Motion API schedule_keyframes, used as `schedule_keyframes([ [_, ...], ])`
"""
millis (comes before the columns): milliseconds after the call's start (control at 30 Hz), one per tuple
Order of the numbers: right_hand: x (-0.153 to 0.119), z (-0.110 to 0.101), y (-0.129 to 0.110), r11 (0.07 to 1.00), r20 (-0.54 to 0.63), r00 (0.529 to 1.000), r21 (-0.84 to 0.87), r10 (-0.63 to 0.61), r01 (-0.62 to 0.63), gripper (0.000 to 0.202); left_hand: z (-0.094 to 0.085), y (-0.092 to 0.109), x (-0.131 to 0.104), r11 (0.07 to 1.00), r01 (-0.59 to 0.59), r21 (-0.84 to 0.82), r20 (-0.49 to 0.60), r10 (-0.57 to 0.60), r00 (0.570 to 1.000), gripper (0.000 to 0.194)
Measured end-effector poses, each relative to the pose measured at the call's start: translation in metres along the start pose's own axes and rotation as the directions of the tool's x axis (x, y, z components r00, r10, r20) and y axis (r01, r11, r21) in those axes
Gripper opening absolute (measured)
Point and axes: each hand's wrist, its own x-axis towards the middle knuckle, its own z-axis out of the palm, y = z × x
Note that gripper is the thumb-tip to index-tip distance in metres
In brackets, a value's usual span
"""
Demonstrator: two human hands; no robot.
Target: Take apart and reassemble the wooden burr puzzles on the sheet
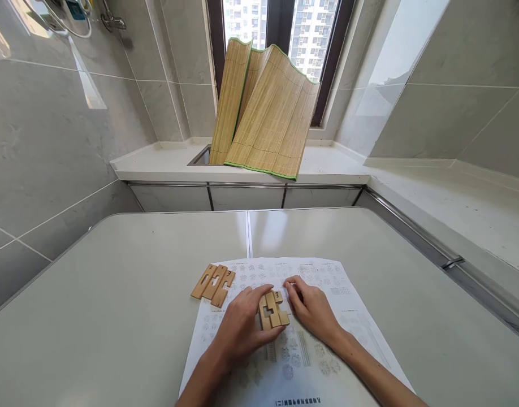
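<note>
My left hand grips a small block of interlocked wooden puzzle pieces between thumb and fingers, low over the printed sheet. The pieces have notches, a small gap shows in the middle, and one carries the number 3. Just right of the block, my right hand rests on the sheet with its fingers loosely curled in, and nothing shows in it. To the upper left, three flat wooden puzzle pieces with cut-outs and numbers lie side by side, partly on the paper's edge. My left hand covers part of the block.
Under both hands lies a large printed paper sheet with small diagrams, upside down to me. It rests on a pale table with a seam. Behind the table, a bamboo mat leans on a ledge by the window.
</note>
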Motion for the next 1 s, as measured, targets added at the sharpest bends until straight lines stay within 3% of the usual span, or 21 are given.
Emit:
schedule_keyframes([
  [233,-0.001,0.002,0.001,0.998,0.005,0.999,-0.041,-0.044,0.044,0.036,-0.036,-0.017,-0.059,0.981,0.186,0.046,-0.156,-0.177,0.972,0.063],
  [433,-0.004,0.0,0.0,0.994,-0.002,0.997,-0.076,-0.074,0.073,0.033,-0.053,-0.027,-0.1,0.914,0.392,0.099,-0.297,-0.349,0.889,0.059],
  [633,-0.005,-0.001,0.001,0.992,-0.004,0.996,-0.09,-0.085,0.084,0.031,-0.052,-0.028,-0.104,0.835,0.54,0.101,-0.393,-0.465,0.793,0.064],
  [833,-0.006,-0.002,0.0,0.992,-0.004,0.996,-0.089,-0.085,0.084,0.031,-0.043,-0.024,-0.104,0.852,0.508,0.124,-0.406,-0.423,0.81,0.058],
  [1000,-0.006,-0.002,0.0,0.992,-0.003,0.996,-0.095,-0.085,0.084,0.03,-0.045,-0.021,-0.099,0.805,0.577,0.135,-0.396,-0.49,0.776,0.058],
])
